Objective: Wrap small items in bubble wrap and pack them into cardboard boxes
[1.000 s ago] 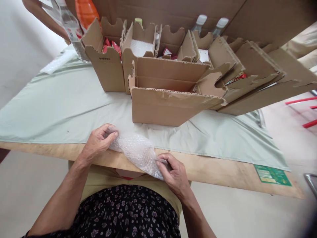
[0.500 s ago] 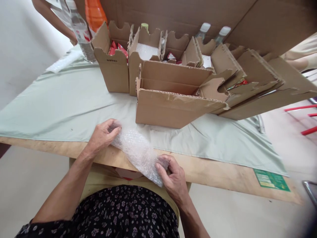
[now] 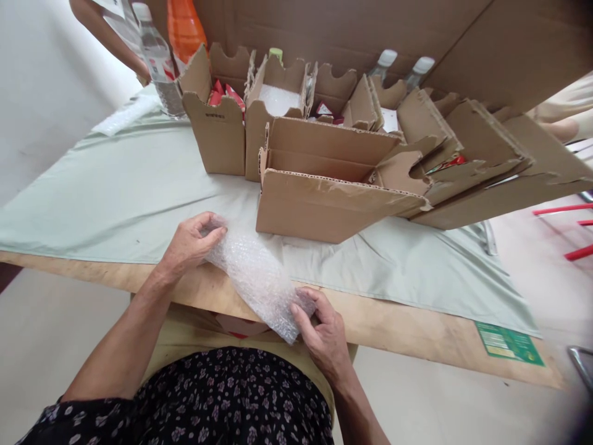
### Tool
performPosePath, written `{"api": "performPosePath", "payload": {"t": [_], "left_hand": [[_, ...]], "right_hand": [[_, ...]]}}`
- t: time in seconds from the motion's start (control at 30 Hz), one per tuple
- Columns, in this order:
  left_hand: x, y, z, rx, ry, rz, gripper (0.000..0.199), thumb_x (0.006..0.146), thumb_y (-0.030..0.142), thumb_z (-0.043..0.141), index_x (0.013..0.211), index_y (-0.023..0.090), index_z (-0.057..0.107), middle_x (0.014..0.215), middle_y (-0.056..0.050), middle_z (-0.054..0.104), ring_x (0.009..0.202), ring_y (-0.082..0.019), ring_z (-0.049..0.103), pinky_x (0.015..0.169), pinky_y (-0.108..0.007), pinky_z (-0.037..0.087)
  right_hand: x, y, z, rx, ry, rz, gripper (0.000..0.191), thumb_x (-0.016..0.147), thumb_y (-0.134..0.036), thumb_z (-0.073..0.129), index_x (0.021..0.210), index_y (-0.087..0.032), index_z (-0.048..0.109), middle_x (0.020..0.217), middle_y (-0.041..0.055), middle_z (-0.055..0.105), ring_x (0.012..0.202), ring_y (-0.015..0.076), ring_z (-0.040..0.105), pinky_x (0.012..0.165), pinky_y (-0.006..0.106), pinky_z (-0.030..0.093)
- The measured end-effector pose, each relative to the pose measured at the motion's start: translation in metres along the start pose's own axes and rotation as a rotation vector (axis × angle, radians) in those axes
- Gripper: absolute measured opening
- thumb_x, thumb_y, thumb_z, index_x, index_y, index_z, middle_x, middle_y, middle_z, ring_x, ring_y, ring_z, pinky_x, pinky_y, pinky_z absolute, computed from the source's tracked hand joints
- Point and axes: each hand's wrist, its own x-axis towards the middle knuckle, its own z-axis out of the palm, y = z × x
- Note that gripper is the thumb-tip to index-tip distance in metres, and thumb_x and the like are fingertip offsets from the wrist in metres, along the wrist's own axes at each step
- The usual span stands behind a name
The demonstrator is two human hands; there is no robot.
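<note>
A strip of clear bubble wrap (image 3: pixel 257 269) stretches slantwise between my two hands, above the front edge of the table (image 3: pixel 393 318). My left hand (image 3: pixel 194 241) pinches its upper left end between thumb and fingers. The lower right end is gripped by my right hand (image 3: pixel 322 327), thumb on the near side and fingers curled behind. Just beyond the wrap stands an open cardboard box (image 3: pixel 319 207) on the pale green cloth (image 3: pixel 115 204).
Behind that box is a row of open cardboard boxes (image 3: pixel 225 139) with red packets and white material inside. A clear bottle (image 3: pixel 162 71) and an orange bottle (image 3: pixel 185 31) stand back left. Another person's arm (image 3: pixel 111 40) shows at top left.
The bubble wrap looks slightly flatter and more spread between my hands. My left hand has shifted up a little, while my right hand has barely moved. The view has tilted slightly.
</note>
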Motion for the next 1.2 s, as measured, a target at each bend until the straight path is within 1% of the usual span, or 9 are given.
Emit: {"api": "performPosePath", "payload": {"t": [0.2, 0.33, 0.4, 0.5, 0.63, 0.9, 1.0, 1.1, 1.2], "left_hand": [[0.002, -0.019, -0.004, 0.219, 0.053, -0.026, 0.040, 0.082, 0.045, 0.062, 0.111, 0.019, 0.073, 0.092, -0.005, 0.075, 0.076, -0.022, 0.064, 0.079, -0.037, 0.055], [-0.019, -0.018, 0.004, 0.352, 0.290, 0.180, 0.037, 0.091, 0.037, 0.059, 0.120, 0.017, 0.069, 0.119, -0.015, 0.071, 0.115, -0.032, 0.065, 0.106, -0.051, 0.050], [-0.032, -0.012, 0.012, 0.395, 0.326, 0.306, 0.030, 0.095, 0.031, 0.057, 0.119, 0.018, 0.070, 0.125, -0.015, 0.070, 0.125, -0.032, 0.062, 0.113, -0.052, 0.046], [-0.045, -0.008, 0.026, 0.442, 0.169, 0.417, 0.027, 0.099, 0.027, 0.053, 0.118, 0.021, 0.071, 0.131, -0.012, 0.071, 0.132, -0.031, 0.061, 0.115, -0.051, 0.046], [-0.051, -0.021, 0.036, 0.543, -0.083, 0.397, 0.037, 0.101, 0.031, 0.050, 0.130, 0.018, 0.069, 0.146, -0.016, 0.065, 0.143, -0.035, 0.054, 0.120, -0.055, 0.041], [-0.059, -0.033, 0.026, 0.637, -0.192, 0.371, 0.049, 0.104, 0.039, 0.047, 0.146, 0.018, 0.060, 0.161, -0.014, 0.053, 0.153, -0.034, 0.043, 0.128, -0.054, 0.030], [-0.059, -0.031, 0.027, 0.650, -0.193, 0.365, 0.050, 0.104, 0.040, 0.049, 0.146, 0.016, 0.059, 0.161, -0.016, 0.052, 0.153, -0.035, 0.043, 0.128, -0.057, 0.030], [-0.059, -0.030, 0.028, 0.632, -0.177, 0.365, 0.049, 0.102, 0.040, 0.052, 0.145, 0.018, 0.060, 0.161, -0.015, 0.053, 0.152, -0.035, 0.044, 0.128, -0.056, 0.030], [-0.060, -0.030, 0.031, 0.636, -0.153, 0.380, 0.048, 0.102, 0.039, 0.052, 0.144, 0.016, 0.061, 0.159, -0.016, 0.054, 0.151, -0.036, 0.045, 0.128, -0.056, 0.031]], "right_hand": [[0.003, -0.002, 0.003, -0.012, -0.001, 0.007, 0.024, 0.095, -0.033, 0.062, 0.114, -0.022, 0.071, 0.102, 0.0058, 0.080, 0.088, 0.0202, 0.077, 0.080, 0.030, 0.063], [0.005, -0.002, 0.006, -0.074, -0.015, 0.020, 0.026, 0.095, -0.032, 0.060, 0.116, -0.022, 0.072, 0.099, 0.0049, 0.080, 0.081, 0.0190, 0.075, 0.077, 0.029, 0.062], [0.006, -0.001, 0.006, -0.099, -0.020, 0.023, 0.026, 0.095, -0.033, 0.060, 0.116, -0.023, 0.072, 0.096, 0.0044, 0.079, 0.077, 0.0188, 0.073, 0.074, 0.029, 0.061], [0.009, -0.001, 0.006, -0.114, -0.021, 0.019, 0.026, 0.095, -0.034, 0.061, 0.115, -0.022, 0.072, 0.095, 0.0042, 0.079, 0.074, 0.0185, 0.072, 0.072, 0.029, 0.060], [0.010, -0.004, 0.005, -0.117, -0.027, 0.001, 0.025, 0.094, -0.033, 0.060, 0.113, -0.022, 0.073, 0.096, 0.0046, 0.080, 0.076, 0.0191, 0.073, 0.073, 0.029, 0.061], [0.013, 0.007, -0.006, -0.185, -0.005, 0.039, 0.028, 0.095, -0.036, 0.062, 0.115, -0.020, 0.071, 0.072, -0.0002, 0.071, 0.054, 0.0150, 0.061, 0.057, 0.028, 0.055], [0.014, 0.012, -0.012, -0.336, 0.166, -0.083, 0.027, 0.096, -0.033, 0.062, 0.118, -0.020, 0.069, 0.097, 0.0078, 0.075, 0.084, 0.0217, 0.071, 0.082, 0.038, 0.061], [0.017, 0.004, -0.009, -0.471, 0.327, -0.290, 0.026, 0.096, -0.026, 0.062, 0.122, -0.020, 0.068, 0.125, 0.0160, 0.070, 0.117, 0.0296, 0.066, 0.102, 0.050, 0.054], [0.023, -0.014, 0.013, -0.482, 0.189, -0.439, 0.032, 0.098, -0.020, 0.059, 0.129, -0.021, 0.066, 0.130, 0.0146, 0.070, 0.121, 0.0293, 0.065, 0.102, 0.048, 0.053]]}}
